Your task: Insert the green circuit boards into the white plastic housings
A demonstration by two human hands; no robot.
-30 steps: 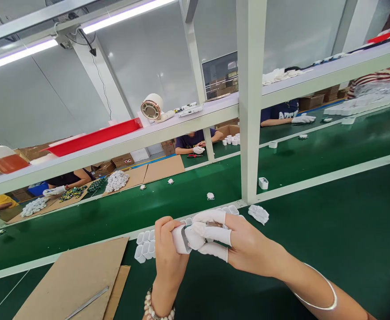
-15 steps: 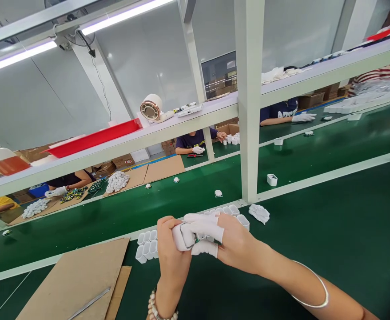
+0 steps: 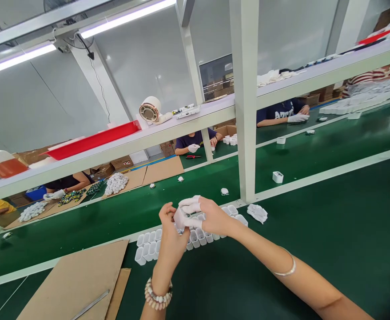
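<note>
Between my two hands is a small white plastic housing (image 3: 179,218), held up above the near edge of the belt. My left hand (image 3: 173,235), bare with a beaded bracelet on the wrist, grips it from the left. White finger covers are on several fingers of my right hand (image 3: 208,215), which closes on the housing from the right. Its inside is turned away and hidden. Below and behind my hands stand rows of open white housings (image 3: 195,239) on the green table, partly covered by my hands.
A cardboard sheet (image 3: 78,275) with tweezers (image 3: 91,304) lies at left. A crumpled white glove (image 3: 257,213) is near the upright post (image 3: 244,106). The green belt (image 3: 201,182) carries white parts, including a housing (image 3: 277,177). Co-workers sit across it.
Both hands have moved up and away from me with the white housing, which is now tilted differently. Parts on the belt have shifted slightly right.
</note>
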